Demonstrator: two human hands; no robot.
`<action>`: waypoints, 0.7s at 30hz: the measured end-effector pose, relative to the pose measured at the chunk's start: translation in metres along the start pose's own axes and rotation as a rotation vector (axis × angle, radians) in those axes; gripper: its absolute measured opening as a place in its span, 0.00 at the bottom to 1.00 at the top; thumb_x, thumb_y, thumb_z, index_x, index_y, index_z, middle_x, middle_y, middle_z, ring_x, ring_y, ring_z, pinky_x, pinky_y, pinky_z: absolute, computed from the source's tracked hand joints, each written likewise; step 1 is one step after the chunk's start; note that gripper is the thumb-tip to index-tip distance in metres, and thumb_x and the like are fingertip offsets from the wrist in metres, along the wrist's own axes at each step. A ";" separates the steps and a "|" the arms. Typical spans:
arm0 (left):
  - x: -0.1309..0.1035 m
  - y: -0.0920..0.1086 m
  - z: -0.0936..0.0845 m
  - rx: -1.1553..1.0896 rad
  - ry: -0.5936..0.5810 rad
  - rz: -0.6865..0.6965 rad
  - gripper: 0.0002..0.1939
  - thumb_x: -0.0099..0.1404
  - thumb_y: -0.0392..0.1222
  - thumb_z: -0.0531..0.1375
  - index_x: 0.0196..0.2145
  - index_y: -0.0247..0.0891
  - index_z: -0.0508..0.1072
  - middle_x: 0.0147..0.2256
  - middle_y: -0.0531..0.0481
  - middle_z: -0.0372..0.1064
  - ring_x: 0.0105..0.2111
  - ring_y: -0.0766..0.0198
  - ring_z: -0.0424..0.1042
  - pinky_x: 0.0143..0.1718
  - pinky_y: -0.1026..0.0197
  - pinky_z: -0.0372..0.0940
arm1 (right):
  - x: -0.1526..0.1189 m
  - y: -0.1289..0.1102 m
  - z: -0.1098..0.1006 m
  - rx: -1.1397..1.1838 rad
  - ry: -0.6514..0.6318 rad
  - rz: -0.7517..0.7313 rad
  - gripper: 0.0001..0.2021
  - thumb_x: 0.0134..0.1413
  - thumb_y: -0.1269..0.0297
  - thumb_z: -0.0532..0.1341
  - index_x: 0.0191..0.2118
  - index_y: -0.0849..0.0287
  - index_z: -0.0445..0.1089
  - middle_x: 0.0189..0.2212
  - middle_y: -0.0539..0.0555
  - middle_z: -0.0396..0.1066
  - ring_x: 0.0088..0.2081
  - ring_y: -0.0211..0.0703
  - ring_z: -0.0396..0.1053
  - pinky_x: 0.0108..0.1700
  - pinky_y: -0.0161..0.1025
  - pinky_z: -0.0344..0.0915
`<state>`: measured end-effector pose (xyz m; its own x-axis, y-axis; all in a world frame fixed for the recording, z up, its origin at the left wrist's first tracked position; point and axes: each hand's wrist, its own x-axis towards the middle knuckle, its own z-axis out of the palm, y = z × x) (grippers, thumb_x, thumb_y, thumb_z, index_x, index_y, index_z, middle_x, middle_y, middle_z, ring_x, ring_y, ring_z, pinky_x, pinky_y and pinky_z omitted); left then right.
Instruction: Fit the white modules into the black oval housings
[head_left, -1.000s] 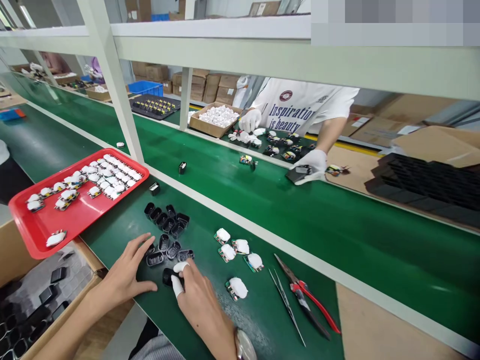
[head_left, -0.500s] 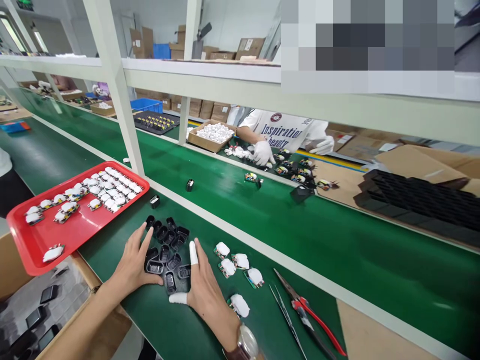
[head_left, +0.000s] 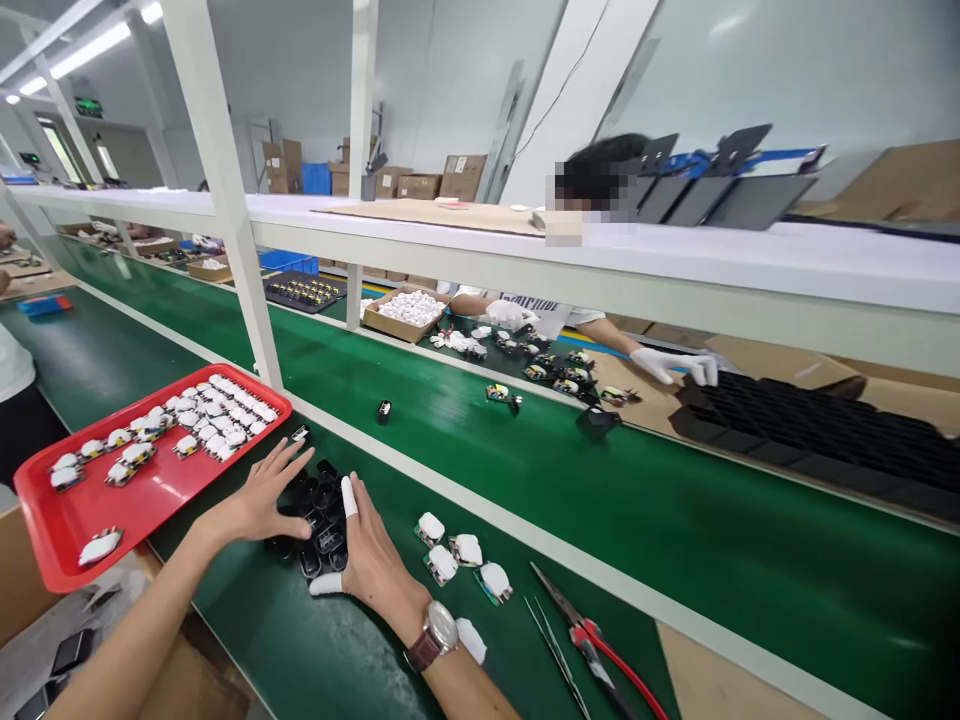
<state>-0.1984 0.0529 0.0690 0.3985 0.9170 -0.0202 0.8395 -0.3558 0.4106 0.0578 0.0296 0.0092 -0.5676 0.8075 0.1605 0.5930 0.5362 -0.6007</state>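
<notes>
A cluster of small black plastic housings (head_left: 324,535) lies on the green bench between my two hands. My left hand (head_left: 259,500) is open at the cluster's left side, fingers spread, with its thumb over some of the housings. On the other side my right hand (head_left: 375,555) is open against the cluster, white finger cots on its thumb and a finger. To the right of it lie several small circuit boards (head_left: 465,548) with white tops. Part of another white-topped piece (head_left: 471,640) shows beside my right wrist.
A red tray (head_left: 161,505) of white-topped boards stands at the left. Tweezers (head_left: 555,650) and red-handled pliers (head_left: 600,645) lie at the right. Beyond the pale rail, the green belt (head_left: 675,500) carries a small black piece (head_left: 384,411). A co-worker's gloved hand (head_left: 675,367) touches black trays (head_left: 810,420).
My right hand has moved left, and the black housings are bunched closer together. The view has tilted up. The co-worker's one hand has reached across to the black trays.
</notes>
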 end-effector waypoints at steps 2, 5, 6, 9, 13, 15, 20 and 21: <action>0.018 0.008 -0.001 0.019 0.019 0.033 0.50 0.68 0.72 0.61 0.77 0.52 0.47 0.77 0.39 0.43 0.76 0.32 0.38 0.71 0.25 0.44 | -0.001 -0.005 -0.004 -0.015 0.001 0.006 0.85 0.38 0.52 0.83 0.71 0.53 0.03 0.78 0.71 0.20 0.78 0.66 0.26 0.77 0.64 0.46; 0.037 0.016 -0.002 0.065 0.020 0.084 0.37 0.75 0.66 0.55 0.74 0.46 0.60 0.69 0.38 0.63 0.72 0.37 0.54 0.70 0.31 0.50 | -0.016 -0.006 -0.024 -0.042 0.031 -0.003 0.81 0.40 0.52 0.82 0.76 0.54 0.12 0.78 0.70 0.23 0.78 0.67 0.27 0.76 0.64 0.46; 0.041 0.018 -0.004 0.077 0.044 0.087 0.34 0.77 0.65 0.53 0.72 0.44 0.64 0.65 0.38 0.68 0.69 0.39 0.59 0.69 0.32 0.53 | -0.026 -0.002 -0.035 -0.055 0.048 -0.002 0.77 0.43 0.52 0.81 0.77 0.53 0.18 0.79 0.68 0.24 0.78 0.67 0.28 0.76 0.64 0.47; 0.046 0.021 -0.019 0.062 0.161 0.078 0.32 0.78 0.64 0.51 0.67 0.40 0.70 0.59 0.37 0.73 0.63 0.42 0.67 0.66 0.38 0.60 | -0.074 0.019 -0.074 -0.108 0.132 0.064 0.58 0.56 0.51 0.75 0.79 0.51 0.35 0.79 0.66 0.33 0.78 0.66 0.37 0.75 0.67 0.50; 0.061 0.033 -0.036 -0.026 0.195 0.132 0.34 0.74 0.67 0.55 0.64 0.39 0.72 0.60 0.38 0.73 0.60 0.45 0.72 0.63 0.46 0.66 | -0.152 0.050 -0.113 -0.182 0.335 0.143 0.37 0.64 0.56 0.69 0.73 0.53 0.57 0.70 0.66 0.60 0.69 0.61 0.62 0.68 0.62 0.65; 0.079 0.048 -0.032 -0.043 0.151 0.180 0.35 0.73 0.68 0.55 0.62 0.37 0.72 0.59 0.38 0.74 0.58 0.46 0.74 0.61 0.47 0.68 | -0.180 0.053 -0.118 -0.219 0.383 0.135 0.28 0.66 0.58 0.67 0.68 0.53 0.65 0.62 0.63 0.70 0.62 0.58 0.70 0.64 0.57 0.71; 0.124 0.108 -0.005 -0.006 -0.063 0.297 0.32 0.70 0.69 0.58 0.53 0.37 0.78 0.49 0.38 0.80 0.48 0.47 0.80 0.51 0.50 0.73 | -0.197 0.039 -0.095 -0.277 0.241 0.174 0.20 0.61 0.57 0.71 0.56 0.56 0.73 0.51 0.59 0.74 0.52 0.56 0.75 0.54 0.53 0.77; 0.126 0.119 -0.003 -0.005 -0.082 0.307 0.31 0.69 0.68 0.59 0.51 0.38 0.79 0.48 0.39 0.80 0.47 0.47 0.80 0.50 0.51 0.73 | -0.196 0.037 -0.089 -0.294 0.219 0.183 0.18 0.61 0.59 0.71 0.54 0.56 0.73 0.49 0.59 0.74 0.50 0.56 0.75 0.53 0.54 0.78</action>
<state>-0.0495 0.1269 0.1181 0.6617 0.7491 0.0316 0.6736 -0.6124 0.4137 0.2425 -0.0869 0.0253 -0.3218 0.9122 0.2535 0.8289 0.4009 -0.3901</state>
